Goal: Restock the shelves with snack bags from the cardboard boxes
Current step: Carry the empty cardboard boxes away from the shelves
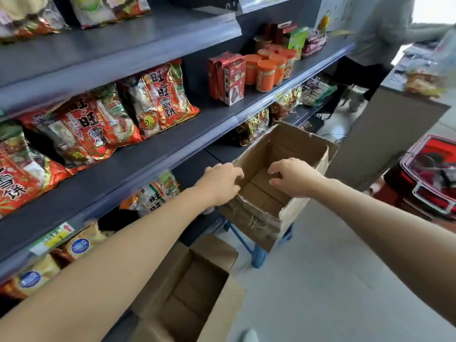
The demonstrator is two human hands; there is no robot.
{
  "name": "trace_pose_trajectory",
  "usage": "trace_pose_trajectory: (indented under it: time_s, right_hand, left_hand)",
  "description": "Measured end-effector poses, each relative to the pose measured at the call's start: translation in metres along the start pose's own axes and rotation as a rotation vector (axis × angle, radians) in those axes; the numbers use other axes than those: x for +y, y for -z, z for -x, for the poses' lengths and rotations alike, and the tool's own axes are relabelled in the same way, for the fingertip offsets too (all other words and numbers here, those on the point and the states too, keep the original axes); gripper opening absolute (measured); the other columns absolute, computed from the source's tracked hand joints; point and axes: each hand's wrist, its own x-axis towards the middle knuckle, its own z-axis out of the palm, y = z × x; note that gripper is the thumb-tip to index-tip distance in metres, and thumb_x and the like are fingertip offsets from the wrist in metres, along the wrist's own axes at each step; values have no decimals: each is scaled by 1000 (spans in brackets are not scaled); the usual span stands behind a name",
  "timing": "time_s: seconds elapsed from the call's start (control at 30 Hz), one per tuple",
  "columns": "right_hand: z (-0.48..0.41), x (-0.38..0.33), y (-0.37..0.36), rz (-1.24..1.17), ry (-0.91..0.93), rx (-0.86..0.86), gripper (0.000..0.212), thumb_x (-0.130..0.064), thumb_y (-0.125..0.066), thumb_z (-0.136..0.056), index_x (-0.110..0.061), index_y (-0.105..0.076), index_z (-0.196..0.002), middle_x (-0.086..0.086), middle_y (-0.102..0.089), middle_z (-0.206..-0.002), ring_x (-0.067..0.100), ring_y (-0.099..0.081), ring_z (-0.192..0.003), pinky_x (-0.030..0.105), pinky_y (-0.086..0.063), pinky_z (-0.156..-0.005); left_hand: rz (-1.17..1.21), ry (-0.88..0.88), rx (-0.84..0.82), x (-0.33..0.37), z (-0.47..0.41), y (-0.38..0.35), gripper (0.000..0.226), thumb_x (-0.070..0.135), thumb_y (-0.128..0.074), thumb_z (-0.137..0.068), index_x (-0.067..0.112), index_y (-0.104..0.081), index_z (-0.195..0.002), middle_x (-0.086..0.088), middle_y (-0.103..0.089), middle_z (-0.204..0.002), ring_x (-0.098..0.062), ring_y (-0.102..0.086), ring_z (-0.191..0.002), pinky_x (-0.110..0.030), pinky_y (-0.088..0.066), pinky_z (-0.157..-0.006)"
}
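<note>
The left hand (222,184) is gripping the cardboard box (249,218) rim; the right hand (293,177) is curling inside, hold unclear. The box is looking empty, probably needing removal next

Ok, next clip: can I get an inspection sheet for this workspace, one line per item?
Surface: dark shelves, partly stocked.
Job's things: open cardboard box on a blue stool, no bags visible inside; second box open on the floor, likewise; red snack bags on the shelves.
Clutter: orange-lidded jars and red cartons further along.
Hands: left hand grips the raised box's near rim; right hand over its opening, fingers curled, hold unclear.
Cables: thin dark cable on the floor beyond the box.
Surroundings: another person at a counter; red object at right, unclear.
</note>
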Motion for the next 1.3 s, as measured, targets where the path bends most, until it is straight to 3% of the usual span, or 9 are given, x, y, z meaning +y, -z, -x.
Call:
trace_pose_trajectory:
  time_s: [0.17,0.37,0.6,0.87,1.07,1.3]
  right_hand:
    - [-2,21,-30,-99,-128,-99,34,-28,-51,-94,-9,-58,-121,12,-62,-120,31,-59,-109,41,-51,-92]
    - [-6,35,-51,-130,-220,-130,35,-29,-52,-95,-8,-57,-123,11,-63,-117,29,-60,-106,35,-51,-88]
    - [-23,13,-58,-154,-311,-103,34,-28,-50,-96,-7,-55,-122,13,-62,-115,31,-59,-101,32,-47,-79]
    - [-20,-1,-80,-198,-475,-52,25,-25,-49,-95,-8,-57,-112,6,-55,-95,22,-53,-83,29,-45,-67]
    - [-8,20,-86,-235,-604,-13,30,-27,-49,-97,-7,-52,-119,13,-60,-114,26,-56,-92,29,-42,-68]
    - [-36,61,-91,-332,-611,-75,47,-33,-50,-97,-6,-39,-134,14,-57,-123,30,-59,-107,34,-47,-75]
  left_hand:
    - [9,25,-105,3,-30,-30,32,22,-50,-96,19,-53,-128,-7,-52,-127,-28,-51,-116,-47,-35,-106]
    - [40,25,-148,-4,-45,-55,34,20,-51,-95,18,-53,-129,-5,-53,-131,-27,-53,-116,-42,-40,-101]
    - [41,32,-129,-27,-44,-60,35,15,-49,-96,17,-51,-131,-6,-54,-131,-25,-55,-116,-39,-43,-98]
    - [24,-25,-130,-35,-48,-70,34,17,-47,-98,16,-51,-131,-6,-57,-128,-25,-58,-110,-34,-49,-89]
    - [43,-34,-147,-14,-65,-88,34,21,-46,-98,14,-49,-131,-7,-57,-130,-24,-60,-106,-34,-51,-88]
    - [35,179,-92,11,-101,-104,39,28,-48,-97,14,-46,-134,-11,-49,-135,-28,-58,-112,-37,-53,-89]
